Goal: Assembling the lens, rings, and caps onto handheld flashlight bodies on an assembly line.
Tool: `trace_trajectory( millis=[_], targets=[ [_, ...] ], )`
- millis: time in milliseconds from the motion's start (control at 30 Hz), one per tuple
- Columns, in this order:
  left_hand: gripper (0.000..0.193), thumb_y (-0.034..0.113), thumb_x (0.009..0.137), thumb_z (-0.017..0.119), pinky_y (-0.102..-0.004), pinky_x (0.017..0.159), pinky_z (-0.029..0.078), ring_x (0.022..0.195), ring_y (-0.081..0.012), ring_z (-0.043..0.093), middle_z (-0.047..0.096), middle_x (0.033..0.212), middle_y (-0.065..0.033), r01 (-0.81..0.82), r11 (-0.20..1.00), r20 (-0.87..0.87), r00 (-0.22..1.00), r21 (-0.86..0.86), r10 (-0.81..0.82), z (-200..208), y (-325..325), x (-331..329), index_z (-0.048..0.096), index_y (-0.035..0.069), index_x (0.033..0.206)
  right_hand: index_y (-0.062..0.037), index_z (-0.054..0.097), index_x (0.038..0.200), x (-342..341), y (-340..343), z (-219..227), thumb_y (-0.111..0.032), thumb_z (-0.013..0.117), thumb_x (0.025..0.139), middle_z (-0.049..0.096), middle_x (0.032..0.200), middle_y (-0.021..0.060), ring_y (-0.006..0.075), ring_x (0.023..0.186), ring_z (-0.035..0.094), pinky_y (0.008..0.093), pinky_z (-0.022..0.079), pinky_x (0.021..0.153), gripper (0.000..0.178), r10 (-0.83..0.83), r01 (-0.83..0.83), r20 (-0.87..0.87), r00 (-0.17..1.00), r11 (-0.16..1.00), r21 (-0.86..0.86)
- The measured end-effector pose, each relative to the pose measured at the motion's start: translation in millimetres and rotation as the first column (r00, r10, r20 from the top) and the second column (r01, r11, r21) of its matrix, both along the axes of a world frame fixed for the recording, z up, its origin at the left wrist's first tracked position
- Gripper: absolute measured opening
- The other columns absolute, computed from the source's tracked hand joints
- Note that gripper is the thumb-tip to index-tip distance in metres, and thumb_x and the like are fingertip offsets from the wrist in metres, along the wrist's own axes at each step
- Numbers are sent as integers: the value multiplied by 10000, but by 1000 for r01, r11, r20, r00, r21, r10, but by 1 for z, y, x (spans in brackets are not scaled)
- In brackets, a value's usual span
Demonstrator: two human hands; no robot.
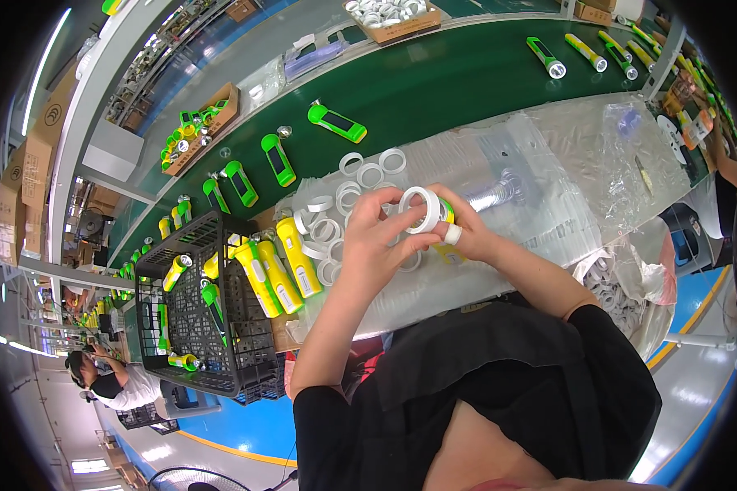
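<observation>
In front of my chest, my left hand [374, 239] is closed, its thumb and fingers gripping a white ring [407, 199]. The ring is held up beside the head end of a yellow and green flashlight [450, 255]. My right hand [472, 232] wraps around that flashlight and covers most of its body; a white band circles one finger. Whether ring and flashlight touch, I cannot tell. Several loose white rings [370, 175] lie on the plastic-covered table beyond and left of my left hand. Several yellow flashlights [300, 255] lie side by side left of my left forearm.
A black crate [250, 348] with flashlights stands at the left. Beyond the table runs a green conveyor belt [434, 82] carrying green flashlights [336, 123]. Cardboard boxes of parts sit past the belt. At the right hangs a bag of white rings [610, 290]. Another person [131, 385] sits far left.
</observation>
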State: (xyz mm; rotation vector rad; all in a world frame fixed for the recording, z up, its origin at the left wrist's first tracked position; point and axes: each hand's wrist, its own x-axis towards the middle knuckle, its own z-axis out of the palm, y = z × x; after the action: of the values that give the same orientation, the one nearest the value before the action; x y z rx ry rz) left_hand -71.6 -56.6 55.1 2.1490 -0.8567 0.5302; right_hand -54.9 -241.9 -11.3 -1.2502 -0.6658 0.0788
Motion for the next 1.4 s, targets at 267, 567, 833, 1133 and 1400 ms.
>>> trace_trajectory(
  millis=[267, 567, 833, 1133, 1400],
  targets=[
    [455, 242, 645, 851, -361, 748, 485, 977, -260, 555, 581, 1105, -77, 60, 997, -35, 998, 40, -59, 8, -11, 0, 704, 124, 1058, -86, 551, 1272, 14, -39, 30, -259, 770, 802, 577, 1246, 114, 261, 1131, 577, 381, 469, 942, 547, -92, 214, 467, 879, 953, -214],
    [458, 165, 694, 847, -374, 788, 521, 967, -294, 659, 669, 1019, -122, 101, 992, -168, 979, -70, -111, -7, -50, 3, 544, 60, 1021, -40, 601, 991, 27, -76, 126, -124, 754, 721, 572, 920, 78, 261, 803, 604, 362, 488, 681, 321, 430, 186, 426, 796, 496, -848],
    [432, 151, 711, 835, -357, 738, 531, 901, -280, 675, 678, 1004, -121, 110, 991, -127, 985, -82, -120, -8, -56, 2, 556, 56, 1027, -28, 591, 871, 38, -63, 143, -109, 732, 691, 541, 787, 78, 251, 731, 585, 362, 461, 625, 243, 522, 58, 247, 817, 350, -935],
    [409, 162, 703, 837, -343, 663, 507, 780, -257, 636, 667, 956, -89, -32, 998, -118, 993, -46, 26, -13, -66, 3, 587, 60, 1009, 23, 582, 814, 17, -50, 119, -418, 740, 683, 614, 697, 186, 343, 661, 620, 433, 479, 574, 487, 80, 406, 420, 904, 152, -901],
    [421, 177, 688, 848, -341, 643, 495, 758, -245, 628, 655, 899, -80, -40, 996, -84, 996, -74, 34, -15, -67, 2, 592, 56, 1000, 36, 597, 824, 38, -69, 120, -446, 692, 747, 645, 788, 193, 355, 729, 636, 428, 497, 639, 497, 299, 389, 615, 729, 559, -732]
  ],
)
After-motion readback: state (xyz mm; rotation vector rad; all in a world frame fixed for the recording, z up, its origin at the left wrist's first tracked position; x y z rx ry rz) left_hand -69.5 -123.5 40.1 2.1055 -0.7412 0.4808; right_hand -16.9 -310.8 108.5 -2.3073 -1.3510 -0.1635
